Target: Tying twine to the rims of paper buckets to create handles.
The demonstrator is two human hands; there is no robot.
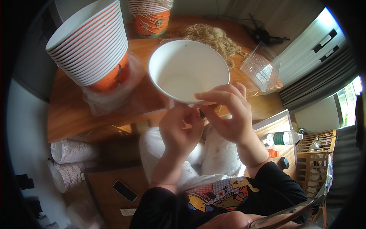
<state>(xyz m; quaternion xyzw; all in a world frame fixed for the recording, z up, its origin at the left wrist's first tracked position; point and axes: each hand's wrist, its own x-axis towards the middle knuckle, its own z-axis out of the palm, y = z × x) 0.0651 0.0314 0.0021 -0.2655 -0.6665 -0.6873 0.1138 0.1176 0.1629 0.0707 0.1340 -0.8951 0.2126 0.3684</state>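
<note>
Both hands pinch the cup [188, 70] at its near rim, mouth tilted up; left hand [180, 129] fingers curled beneath, right hand [228, 114] fingers closed over; cup stack [91, 45] beyond the left fingers.

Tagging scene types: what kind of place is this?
Likely a home room used for handwork: wooden table stacked with paper cups, curtained window, wooden crib-like rail. Both hands hold a white cup.

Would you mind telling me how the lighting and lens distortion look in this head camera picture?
Head view: daylight blows out the window at the right rim; the white paper cup held by both hands is evenly lit and sharp; fisheye bends the wooden table edge, with dark vignetting around the rim.
</note>
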